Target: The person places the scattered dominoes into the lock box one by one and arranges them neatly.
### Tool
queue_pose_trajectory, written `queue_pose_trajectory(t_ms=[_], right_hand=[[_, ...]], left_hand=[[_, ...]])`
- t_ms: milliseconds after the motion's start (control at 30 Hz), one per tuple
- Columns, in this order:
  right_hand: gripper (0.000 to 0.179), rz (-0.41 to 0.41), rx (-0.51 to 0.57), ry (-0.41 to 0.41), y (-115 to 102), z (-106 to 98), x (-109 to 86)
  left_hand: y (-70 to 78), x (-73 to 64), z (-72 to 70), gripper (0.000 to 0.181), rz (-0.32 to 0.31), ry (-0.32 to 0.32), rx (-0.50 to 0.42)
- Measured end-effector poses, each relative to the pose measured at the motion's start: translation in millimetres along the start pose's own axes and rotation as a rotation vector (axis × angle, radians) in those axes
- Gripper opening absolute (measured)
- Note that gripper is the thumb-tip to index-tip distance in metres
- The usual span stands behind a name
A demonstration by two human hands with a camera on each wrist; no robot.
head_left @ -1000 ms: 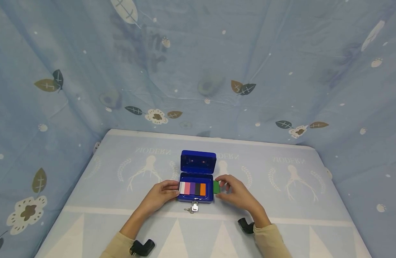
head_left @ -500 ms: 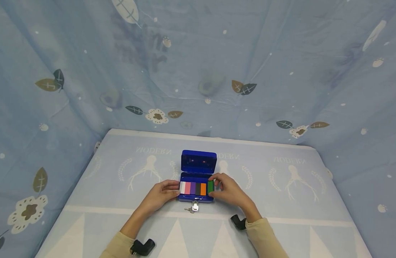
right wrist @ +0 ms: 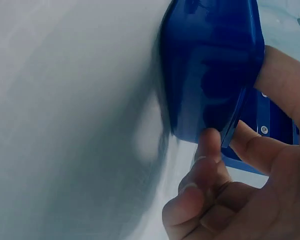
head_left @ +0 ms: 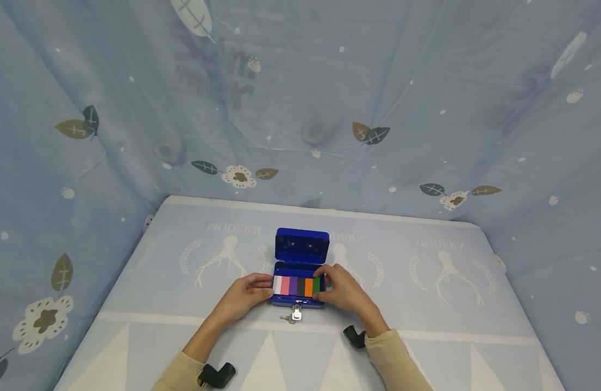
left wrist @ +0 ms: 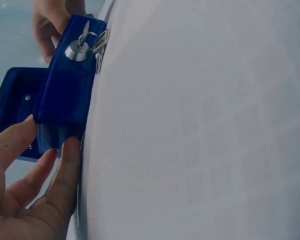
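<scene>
A blue metal cash box [head_left: 298, 302] stands with its lid [head_left: 302, 244] raised, a row of coloured blocks [head_left: 293, 286] inside. At the right end of that row my right hand [head_left: 346, 290] pinches a green block [head_left: 317, 286] between thumb and fingers, next to an orange block [head_left: 308, 287]. The right wrist view shows the right hand [right wrist: 250, 165] with other fingers against the box's end wall, the block hidden. My left hand [head_left: 240, 297] rests with nearly straight fingers against the left end. In the left wrist view, its fingertips [left wrist: 71, 144] touch the blue wall.
Keys [head_left: 287, 318] hang from the lock [head_left: 296, 313] on the box's front. The table [head_left: 452, 304] has a pale printed cover, with a patterned blue curtain [head_left: 300, 108] behind it. Black wrist-worn pieces sit by the left cuff [head_left: 217, 374] and right cuff [head_left: 355, 336].
My right hand has carried the green block leftward, from outside the box's right edge to inside, beside the orange block. The left hand has stayed in place.
</scene>
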State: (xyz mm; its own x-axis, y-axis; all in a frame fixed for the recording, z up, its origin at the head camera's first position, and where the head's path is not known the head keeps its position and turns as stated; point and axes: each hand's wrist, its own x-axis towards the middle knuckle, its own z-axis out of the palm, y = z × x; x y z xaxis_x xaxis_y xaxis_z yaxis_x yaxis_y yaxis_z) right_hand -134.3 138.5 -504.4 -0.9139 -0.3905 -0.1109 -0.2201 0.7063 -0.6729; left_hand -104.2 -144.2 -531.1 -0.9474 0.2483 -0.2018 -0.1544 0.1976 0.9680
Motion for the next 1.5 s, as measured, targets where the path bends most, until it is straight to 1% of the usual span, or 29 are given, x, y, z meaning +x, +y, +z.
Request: queue_pose_trajectory(t_ms=[233, 433, 567, 700, 833, 1033, 1233, 1333, 1500], right_hand=[[0.043, 0.043, -0.048, -0.011, -5, 0, 1.4], [0.044, 0.055, -0.081, -0.016, -7, 1, 2.6], [0.043, 0.063, -0.118, 0.003, -8, 1, 1.7], [0.037, 0.062, -0.155, 0.035, -11, 1, 0.6], [0.031, 0.056, -0.165, 0.057, -12, 0, 0.1], [0.028, 0.044, -0.141, 0.073, -9, 0, -0.9], [0.026, 0.005, -0.055, 0.121, -3, -3, -6.0], [0.025, -0.023, -0.003, 0.151, 1, -5, -10.4], [0.023, -0.043, 0.050, 0.220, 7, -8, -18.4]], left_hand=[[0.3, 0.1, -0.2, 0.046, 0.017, -0.005, -0.005], [-1.0, 0.7, -0.7, 0.047, 0.020, -0.004, -0.012], [-2.0, 2.5, -0.5, 0.046, 0.006, 0.007, -0.009], [-3.5, 4.1, 0.1, 0.044, 0.001, 0.015, -0.001], [-3.1, 3.9, 0.0, 0.044, -0.001, 0.011, -0.005], [-0.3, 2.6, -0.2, 0.045, 0.004, 0.003, -0.015], [-4.1, 4.0, 0.4, 0.044, 0.004, 0.010, -0.010], [-4.5, 4.0, 1.4, 0.043, -0.001, 0.024, -0.001], [-0.8, 1.4, 1.7, 0.041, 0.008, 0.069, 0.017]])
